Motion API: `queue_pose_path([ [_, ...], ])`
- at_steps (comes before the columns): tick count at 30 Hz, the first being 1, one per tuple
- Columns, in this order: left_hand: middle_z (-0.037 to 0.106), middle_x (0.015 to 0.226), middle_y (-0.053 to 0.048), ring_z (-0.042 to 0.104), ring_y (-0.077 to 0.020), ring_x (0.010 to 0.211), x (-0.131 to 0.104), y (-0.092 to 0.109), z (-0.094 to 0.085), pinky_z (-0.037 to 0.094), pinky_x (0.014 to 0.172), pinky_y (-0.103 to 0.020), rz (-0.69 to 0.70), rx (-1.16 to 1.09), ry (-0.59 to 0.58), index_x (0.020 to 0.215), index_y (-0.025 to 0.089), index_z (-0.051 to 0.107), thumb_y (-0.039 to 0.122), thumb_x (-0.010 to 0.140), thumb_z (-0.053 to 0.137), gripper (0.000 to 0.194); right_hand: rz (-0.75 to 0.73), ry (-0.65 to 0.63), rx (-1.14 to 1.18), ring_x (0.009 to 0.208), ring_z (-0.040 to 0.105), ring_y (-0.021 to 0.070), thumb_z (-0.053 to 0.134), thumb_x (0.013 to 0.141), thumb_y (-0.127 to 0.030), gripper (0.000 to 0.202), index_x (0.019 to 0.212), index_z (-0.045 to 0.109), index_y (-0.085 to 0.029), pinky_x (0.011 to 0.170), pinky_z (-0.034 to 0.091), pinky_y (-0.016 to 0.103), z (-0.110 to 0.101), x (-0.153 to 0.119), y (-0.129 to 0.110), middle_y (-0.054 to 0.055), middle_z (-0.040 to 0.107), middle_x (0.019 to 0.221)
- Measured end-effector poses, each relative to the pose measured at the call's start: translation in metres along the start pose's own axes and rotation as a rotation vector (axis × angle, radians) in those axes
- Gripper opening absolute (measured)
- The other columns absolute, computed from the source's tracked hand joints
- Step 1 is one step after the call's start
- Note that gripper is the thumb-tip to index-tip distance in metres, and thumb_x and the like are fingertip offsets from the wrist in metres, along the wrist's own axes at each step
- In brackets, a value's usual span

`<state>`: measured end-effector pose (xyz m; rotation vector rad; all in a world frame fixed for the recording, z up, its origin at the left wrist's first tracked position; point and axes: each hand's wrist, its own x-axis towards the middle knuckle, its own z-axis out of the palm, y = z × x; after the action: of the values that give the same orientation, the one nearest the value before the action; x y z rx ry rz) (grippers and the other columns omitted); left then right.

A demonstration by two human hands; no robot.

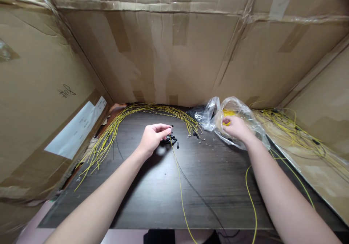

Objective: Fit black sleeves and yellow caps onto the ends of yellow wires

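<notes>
Yellow wire [180, 189] trails from the left hand [154, 138], pinched between thumb and fingertips, seemingly to steady its end beside black pieces [171, 140]; the right hand [236, 127] reaches into a clear bag [253, 127], its grip impossible to tell.

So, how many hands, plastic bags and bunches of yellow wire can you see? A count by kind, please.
Hands: 2 (left hand, right hand)
Bags: 2 (yellow-filled bag, dark-filled bag)
Yellow wire bunches: 2 (arched bunch, tangle at right)
Total: 6
</notes>
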<state>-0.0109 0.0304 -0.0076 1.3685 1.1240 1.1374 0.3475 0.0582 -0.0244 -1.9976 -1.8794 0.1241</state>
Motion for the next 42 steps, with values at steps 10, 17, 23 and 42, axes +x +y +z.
queue_pose_path([
  [10,0.071,0.074,-0.005,0.054,-0.0113,0.057,-0.001,-0.002,0.002,0.041,0.055,-0.026,0.001,-0.001,-0.016,0.087,0.013,0.076,0.032,0.066,0.082,0.029,0.005,-0.007,-0.050,0.081,0.066,0.0225,0.056,0.078,-0.022,0.020,0.091,0.070,-0.017,0.068,0.041,0.027,0.007,-0.003,-0.008,0.010,0.074,0.091],
  [17,0.070,0.073,-0.004,0.054,-0.0104,0.058,-0.002,0.000,0.004,0.044,0.057,-0.025,-0.004,-0.007,-0.017,0.087,0.013,0.076,0.032,0.065,0.082,0.029,-0.020,-0.012,-0.022,0.079,0.065,0.0214,0.055,0.079,-0.023,0.016,0.087,0.067,-0.018,0.063,0.038,0.025,0.009,-0.004,-0.013,0.009,0.073,0.090],
  [23,0.070,0.074,-0.004,0.054,-0.0102,0.059,-0.002,-0.001,0.004,0.043,0.056,-0.025,-0.014,0.001,-0.026,0.087,0.013,0.076,0.030,0.067,0.081,0.028,0.013,0.084,-0.085,0.070,0.060,0.0213,0.056,0.076,-0.017,0.017,0.086,0.069,-0.017,0.062,0.037,0.028,0.011,-0.003,-0.011,0.009,0.069,0.078],
  [42,0.072,0.080,-0.006,0.055,-0.0113,0.062,-0.003,-0.004,0.005,0.044,0.059,-0.025,0.022,0.080,-0.056,0.093,0.013,0.076,0.032,0.071,0.079,0.030,-0.423,0.129,0.797,0.081,0.065,0.0175,0.064,0.084,-0.019,0.017,0.101,0.067,-0.019,0.077,0.056,0.034,0.015,-0.053,-0.133,0.006,0.069,0.095],
])
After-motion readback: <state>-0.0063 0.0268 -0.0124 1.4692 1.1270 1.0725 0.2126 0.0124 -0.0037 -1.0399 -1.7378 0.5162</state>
